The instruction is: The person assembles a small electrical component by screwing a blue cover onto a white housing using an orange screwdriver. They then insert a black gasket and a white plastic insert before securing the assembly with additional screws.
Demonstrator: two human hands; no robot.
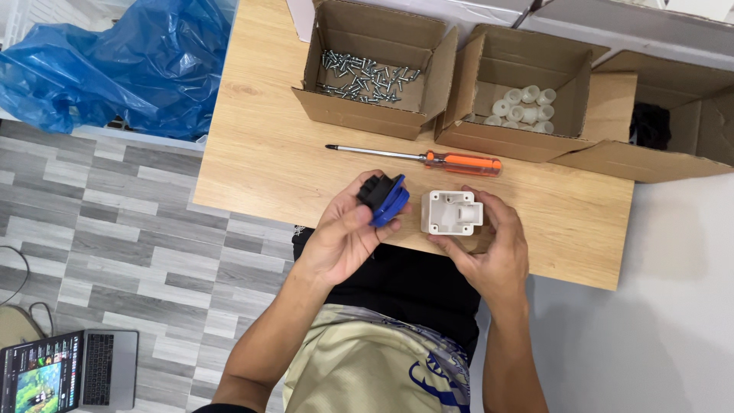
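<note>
My left hand (345,237) holds a small black and blue plastic part (384,196) just above the near edge of the wooden table (260,145). My right hand (489,252) grips a white, boxy plastic housing (451,212), its hollow side facing up, right beside the blue part. The two parts are a little apart. An orange-handled screwdriver (417,157) lies on the table just beyond both hands.
Three open cardboard boxes stand at the back: one with several screws (367,76), one with several white plastic caps (524,107), one with something black (650,126). A blue plastic bag (122,61) lies at left. A laptop (69,371) sits on the floor.
</note>
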